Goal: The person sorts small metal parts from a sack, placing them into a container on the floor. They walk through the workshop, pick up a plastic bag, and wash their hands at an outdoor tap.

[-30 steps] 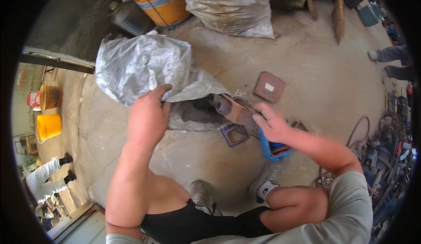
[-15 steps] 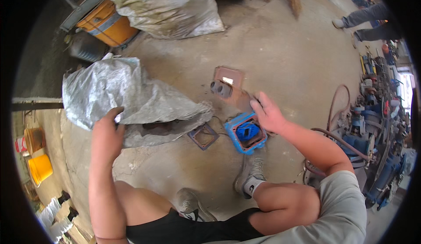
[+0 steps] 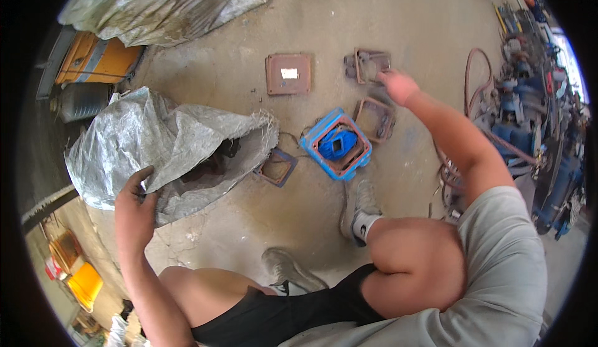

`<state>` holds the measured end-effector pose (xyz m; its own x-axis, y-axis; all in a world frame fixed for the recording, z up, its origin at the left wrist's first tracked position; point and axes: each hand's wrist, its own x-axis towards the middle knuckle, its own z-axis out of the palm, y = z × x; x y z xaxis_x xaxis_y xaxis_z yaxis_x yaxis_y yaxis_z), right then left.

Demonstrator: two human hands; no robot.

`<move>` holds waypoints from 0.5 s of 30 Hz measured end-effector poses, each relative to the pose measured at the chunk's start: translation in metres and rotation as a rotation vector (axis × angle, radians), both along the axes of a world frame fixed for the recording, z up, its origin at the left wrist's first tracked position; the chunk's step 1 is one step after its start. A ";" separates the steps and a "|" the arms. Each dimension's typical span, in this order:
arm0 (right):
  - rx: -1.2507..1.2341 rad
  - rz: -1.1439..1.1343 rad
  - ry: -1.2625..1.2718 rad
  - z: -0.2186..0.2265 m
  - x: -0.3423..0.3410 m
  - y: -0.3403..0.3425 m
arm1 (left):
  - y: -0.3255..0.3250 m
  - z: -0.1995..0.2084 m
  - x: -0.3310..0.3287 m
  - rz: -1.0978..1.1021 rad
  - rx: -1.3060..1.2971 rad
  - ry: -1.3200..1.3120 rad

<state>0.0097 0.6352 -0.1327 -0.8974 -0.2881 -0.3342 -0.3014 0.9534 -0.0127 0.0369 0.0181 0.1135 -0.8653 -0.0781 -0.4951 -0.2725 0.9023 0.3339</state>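
Concrete floor [image 3: 411,179], grey-brown, worn and stained, seen from above; dark wall at the left.

Sack, one: silver-grey woven sack [image 3: 131,154], crumpled, lying on its side at the left of the floor. Mouth gaping toward the right, edge frayed; dark contents within, kind not discernible.

Left hand [image 3: 136,207]: at the near edge of the sack's mouth, thumb and fingers pinching the material.

Frame, brown, one: rust-brown frame [image 3: 359,66], roughly square, two round stubs on its left side; located at the upper right of the group of parts.

Right hand [image 3: 400,86]: arm extended, fingers at the right edge of that frame. Slightly blurred; cannot tell whether the fingers grip it or only touch it.

Second frame, one: reddish-brown box frame [image 3: 387,129], hollow, on the floor just below the first and close beside the blue housing.

Housing, one: blue housing [image 3: 365,160], squarish, red-brown inner rim, blue part with a dark rectangular opening inside; set at an angle.

Flat frame, one: dark thin frame [image 3: 288,170], between the sack's mouth and the housing.

Plate, one: rusty square plate [image 3: 275,84], pale label at its middle, lying flat above the sack's mouth.

Surroundings: large whitish sack [image 3: 168,4], upper left; orange bucket [image 3: 99,57] with grey band; clear plastic bottle [image 3: 83,103] just below it; yellow bucket [image 3: 85,285], lower left; reddish hose [image 3: 468,76] and heaped machine parts [image 3: 529,116], right.
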 end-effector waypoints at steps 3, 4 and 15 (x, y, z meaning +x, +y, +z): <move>0.015 -0.092 -0.061 0.020 0.011 -0.016 | 0.008 -0.009 0.000 -0.031 0.141 0.003; 0.010 -0.153 -0.074 0.030 0.014 -0.027 | 0.011 -0.011 0.000 0.006 0.202 -0.026; -0.264 -0.368 -0.228 0.091 0.125 -0.178 | 0.041 -0.017 -0.011 -0.095 0.092 -0.023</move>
